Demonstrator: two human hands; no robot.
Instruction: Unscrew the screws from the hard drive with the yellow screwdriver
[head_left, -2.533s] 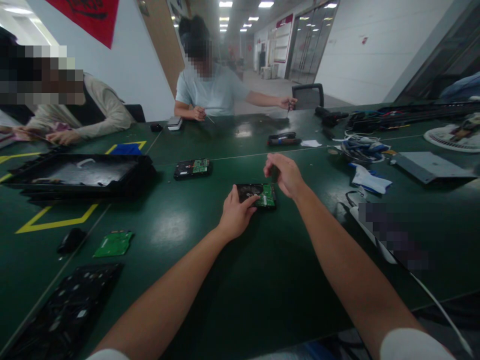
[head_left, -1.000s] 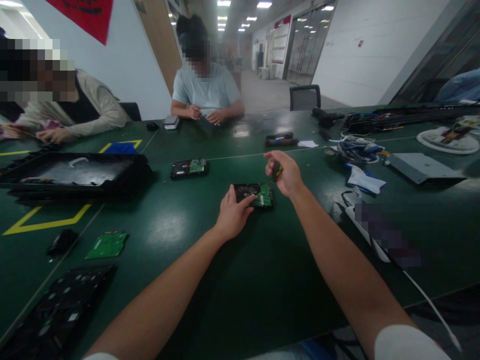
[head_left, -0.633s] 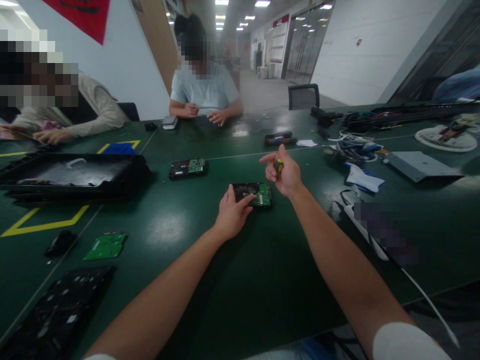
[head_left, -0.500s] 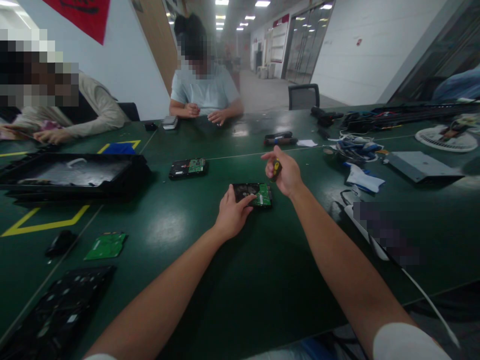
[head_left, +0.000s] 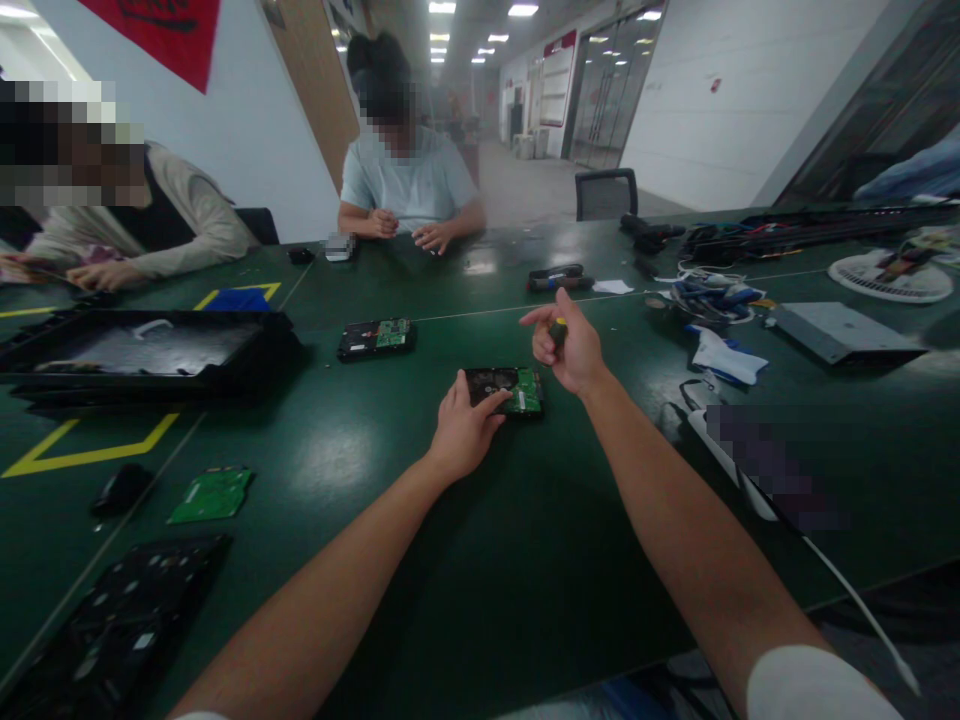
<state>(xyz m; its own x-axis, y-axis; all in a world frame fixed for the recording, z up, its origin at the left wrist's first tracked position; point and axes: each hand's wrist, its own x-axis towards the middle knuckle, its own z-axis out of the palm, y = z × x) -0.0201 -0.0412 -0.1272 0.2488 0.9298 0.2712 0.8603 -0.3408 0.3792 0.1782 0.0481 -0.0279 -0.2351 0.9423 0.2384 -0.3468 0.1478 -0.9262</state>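
My left hand (head_left: 466, 432) grips a hard drive (head_left: 501, 390) against the table, thumb and fingers along its near and left sides. The drive lies with its green circuit board facing up at the right end. Above and right of it, my right hand (head_left: 570, 345) is closed around a screwdriver (head_left: 557, 331) with a yellow and black handle; its shaft is hidden. The index finger of that hand points out to the left, apart from the drive. A second hard drive (head_left: 376, 339) with a green board rests farther left.
At left are a black plastic housing (head_left: 247, 345), a loose green circuit board (head_left: 211, 495) and a larger black part (head_left: 120, 615). Cables (head_left: 712, 295), a glove (head_left: 726, 355), a metal box (head_left: 847, 332) and a power strip (head_left: 724, 450) lie at right. Two people sit across the table.
My right hand has turned slightly, so the screwdriver handle shows at a different angle. My left hand and the hard drive stay in place.
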